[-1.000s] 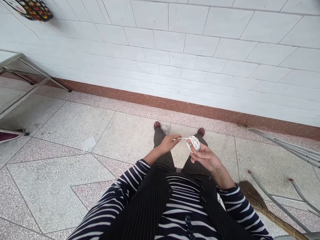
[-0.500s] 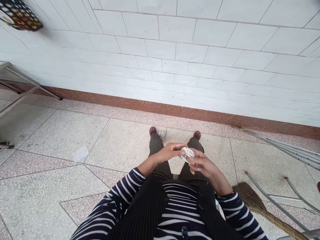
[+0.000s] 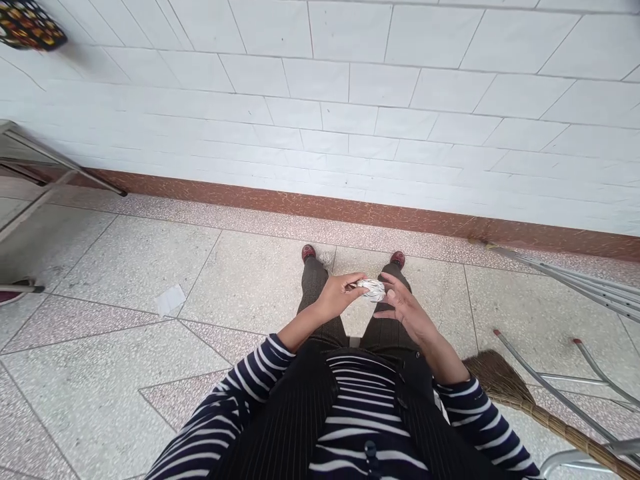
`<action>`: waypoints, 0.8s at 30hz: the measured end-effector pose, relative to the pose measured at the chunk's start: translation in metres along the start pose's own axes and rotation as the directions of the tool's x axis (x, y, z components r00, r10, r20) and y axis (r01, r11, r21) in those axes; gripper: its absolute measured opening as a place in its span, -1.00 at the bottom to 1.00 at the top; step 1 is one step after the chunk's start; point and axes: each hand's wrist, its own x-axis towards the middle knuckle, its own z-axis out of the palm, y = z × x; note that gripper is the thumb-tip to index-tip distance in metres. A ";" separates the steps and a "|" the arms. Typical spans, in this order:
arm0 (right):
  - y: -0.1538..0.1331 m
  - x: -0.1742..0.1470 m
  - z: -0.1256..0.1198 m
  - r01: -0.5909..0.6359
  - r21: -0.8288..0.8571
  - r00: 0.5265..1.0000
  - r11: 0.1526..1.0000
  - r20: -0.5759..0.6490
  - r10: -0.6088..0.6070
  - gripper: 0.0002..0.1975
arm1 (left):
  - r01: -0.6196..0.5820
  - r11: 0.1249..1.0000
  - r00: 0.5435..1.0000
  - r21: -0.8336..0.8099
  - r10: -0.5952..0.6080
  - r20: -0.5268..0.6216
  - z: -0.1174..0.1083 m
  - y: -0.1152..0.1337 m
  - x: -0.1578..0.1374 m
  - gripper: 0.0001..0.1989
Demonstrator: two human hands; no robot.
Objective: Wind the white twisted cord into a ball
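A small white bundle of twisted or plaited strands with thin dark lines [image 3: 371, 290] is held in front of my thighs. My left hand [image 3: 341, 291] pinches its left end between thumb and fingers. At the right end, my right hand [image 3: 404, 309] has its thumb and index finger against the bundle, the other fingers spread apart. Its exact material is too small to make out. Below it on the floor, beside my left shoe [image 3: 309, 252], lies a small whitish patterned thing [image 3: 326, 257].
A white tiled wall [image 3: 345, 113] with a reddish-brown base rises ahead. A broom [image 3: 500, 380] and metal-legged furniture [image 3: 565, 379] are at right, with folded metal legs [image 3: 565, 270] by the wall. A metal frame [image 3: 55, 180] stands left; white paper [image 3: 171, 300] lies on the floor.
The bundle now looks flatter and turned sideways. My right hand's fingers have spread and moved toward its right end. The view has shifted slightly.
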 end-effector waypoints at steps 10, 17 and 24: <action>0.015 0.005 0.004 -0.036 -0.060 0.999 0.998 0.005 0.037 -0.50 | -0.208 0.954 0.972 0.214 0.177 0.154 0.003 0.006 -0.010 -0.73; 0.042 0.003 0.011 0.012 0.069 0.981 0.998 -0.196 0.002 -0.60 | -0.141 0.963 0.980 0.229 0.104 0.167 0.009 -0.005 -0.021 -0.80; 0.048 0.012 -0.007 0.024 0.096 0.939 0.995 -0.345 0.011 -0.58 | -0.167 0.849 0.956 0.501 0.014 0.294 -0.002 -0.015 -0.034 -0.54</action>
